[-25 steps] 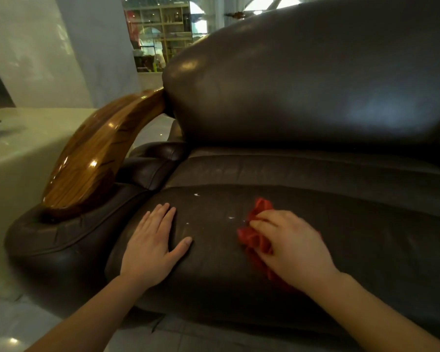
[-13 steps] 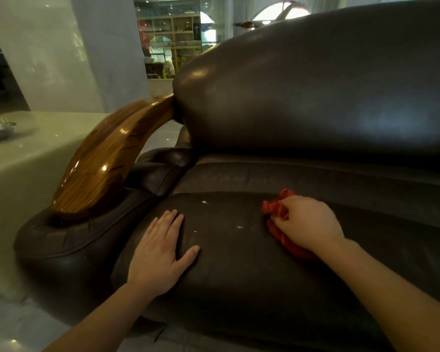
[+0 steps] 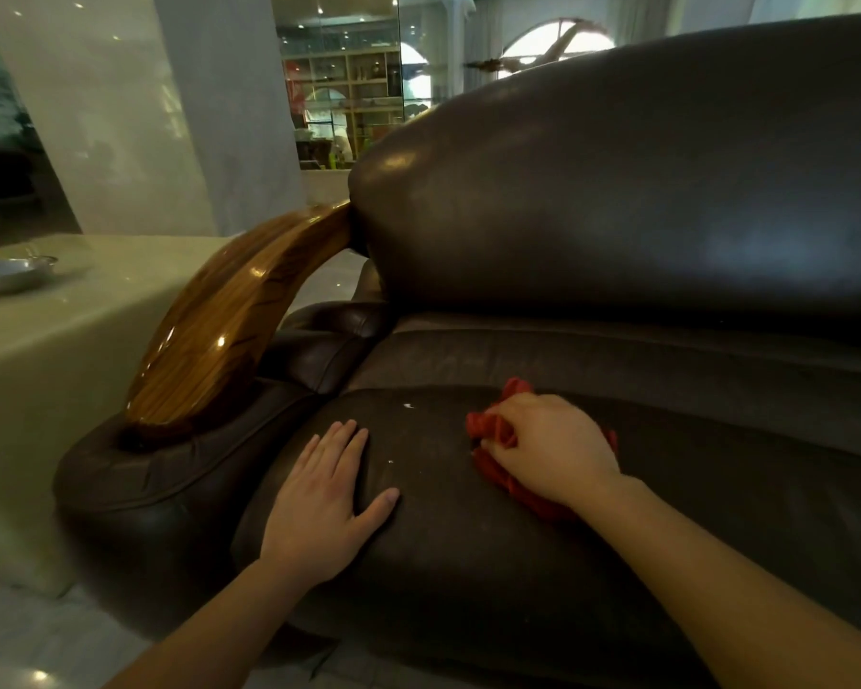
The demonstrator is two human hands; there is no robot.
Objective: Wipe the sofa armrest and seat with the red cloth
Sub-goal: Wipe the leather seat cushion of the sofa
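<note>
Dark brown leather sofa [image 3: 617, 201] fills most of the view, big padded backrest up top. Seat cushion [image 3: 468, 564] below it, worn and dull, front edge rounding down toward the floor. Armrest [image 3: 210, 350] on the left side: glossy curved wood rail on top, running from the backrest down to a leather-padded base. Pale worktop [image 3: 70, 330] just beside the armrest, further left, with a metal dish [image 3: 8, 273] on it near the left edge of view. Pale tiled floor [image 3: 31, 639] bottom left.

Left hand [image 3: 326, 504] lies flat on the seat cushion, palm down, fingers stretched and thumb splayed out to the right, holding nothing; it sits near the armrest base. Right hand [image 3: 553, 450] is to its right, apart from it, fingers curled down and clenched on the red cloth [image 3: 498, 435], pressing it onto the seat. Cloth is bunched, red folds poking out ahead of, left of and under the hand. Small white specks [image 3: 408, 405] on the leather between the two hands.
</note>
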